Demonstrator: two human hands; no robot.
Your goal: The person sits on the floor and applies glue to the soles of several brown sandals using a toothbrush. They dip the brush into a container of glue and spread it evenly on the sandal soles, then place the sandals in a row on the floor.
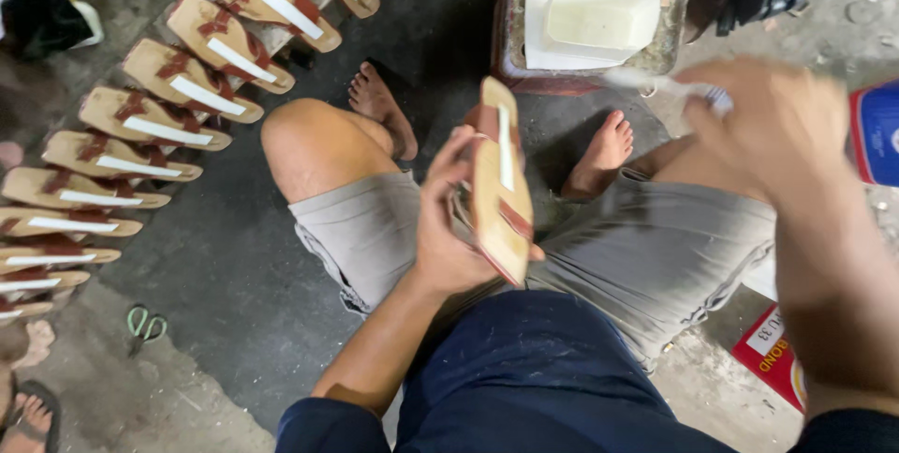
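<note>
Everything is placed here against the sandal sole (501, 195) held up between the person's knees. Far to its left, a row of sandals (159, 125) lies on the concrete floor (215, 266), each tan with brown straps and a white strip across it, running from the lower left edge up toward the top of the view. Below that row and well left of the sole, a pair of green-handled scissors (145, 324) lies on the floor.

Just left of the sole, the left hand (449, 228) grasps it: the fingers wrap its near edge and the thumb lies against its face. The sole stands on edge, tilted, its tan face turned to the right, with 1 white strip along it and a brown strap near the lower end. It hangs over the grey shorts (637, 247), above the gap between the 2 bare feet.

Above the sole, a grimy block (524, 59) carries a white plastic tub (604, 14) resting on white paper.

To the right of the sole and higher, the right hand (768, 125) is blurred; its fingers pinch a thin pale tool (655, 83) whose tip points left toward the block. Right of that hand a blue can (878, 134) shows at the edge, and below it a red packet (773, 355) lies on the floor.
</note>
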